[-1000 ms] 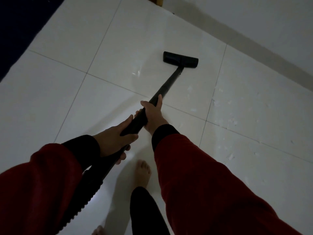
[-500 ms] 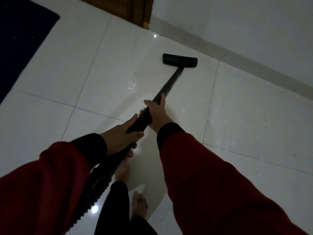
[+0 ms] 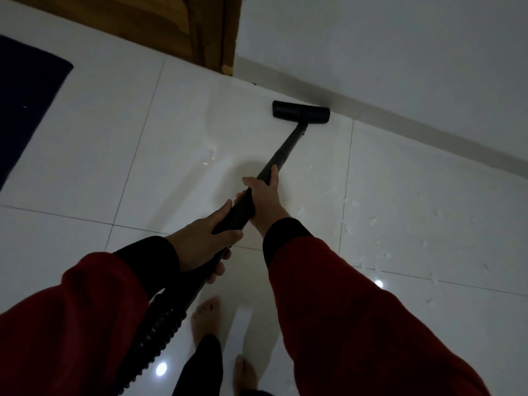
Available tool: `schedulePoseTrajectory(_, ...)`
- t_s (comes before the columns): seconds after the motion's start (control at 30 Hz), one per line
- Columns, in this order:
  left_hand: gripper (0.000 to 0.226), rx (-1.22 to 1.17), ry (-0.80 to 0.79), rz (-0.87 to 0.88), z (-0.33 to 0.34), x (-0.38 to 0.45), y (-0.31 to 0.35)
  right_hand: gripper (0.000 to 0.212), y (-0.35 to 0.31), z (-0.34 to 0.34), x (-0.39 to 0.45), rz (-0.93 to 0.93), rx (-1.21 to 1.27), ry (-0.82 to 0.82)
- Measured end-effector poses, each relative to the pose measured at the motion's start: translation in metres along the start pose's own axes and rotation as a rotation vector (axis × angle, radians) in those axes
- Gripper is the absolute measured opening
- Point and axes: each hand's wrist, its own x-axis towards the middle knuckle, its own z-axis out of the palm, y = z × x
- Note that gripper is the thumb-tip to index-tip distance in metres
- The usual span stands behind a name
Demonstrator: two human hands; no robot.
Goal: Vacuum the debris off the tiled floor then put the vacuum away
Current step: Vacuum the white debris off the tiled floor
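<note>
Black vacuum wand (image 3: 281, 155) slanting up from the lower left toward the far wall, ending in a flat black floor head (image 3: 301, 112). Floor head set flat on the tiled floor (image 3: 100, 138), its far right corner touching or just short of the grey skirting (image 3: 428, 130) at the floor's far edge; cannot tell which. Gripped by both hands: right hand (image 3: 264, 195) higher on the wand, fingers curled round the tube, thumb laid along it toward the head. Left hand (image 3: 205, 238) lower, just behind the right, fingers wrapped round the thicker handle end. Ribbed black hose (image 3: 154, 332) running down from the left hand toward the bottom edge. Red sleeves with dark cuffs on both arms. White debris (image 3: 368, 224) scattered over the tiles right of the wand, thickest along the grout line near the right hand, well apart from the floor head. Two bare feet (image 3: 207, 315) on the tiles below the hands. Dark blue mat (image 3: 25, 110) at the floor's left edge. Wooden door frame (image 3: 217, 32) at the far edge, left of the white wall.
</note>
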Motion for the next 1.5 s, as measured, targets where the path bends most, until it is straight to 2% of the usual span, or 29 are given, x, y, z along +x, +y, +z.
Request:
schedulePoseTrajectory(0.37,0.069,0.031,-0.003,-0.019,0.014,0.022,0.026,0.081,-0.027,-0.016,0.015,-0.021,-0.005,0.017)
schedulePoseTrajectory(0.97,0.066,-0.043,-0.037,-0.013,0.124,0.043,0.037,0.080,-0.062,-0.123,0.013,-0.051,-0.029,0.047)
schedulePoseTrajectory(1.23,0.067,-0.025,-0.002,-0.038,0.141,0.032,0.021,0.080,-0.047,-0.138,-0.005,-0.023,-0.014,0.027)
schedulePoseTrajectory(1.5,0.060,-0.040,0.023,-0.083,0.138,-0.026,-0.016,0.079,-0.001,-0.133,-0.053,0.024,-0.012,0.011)
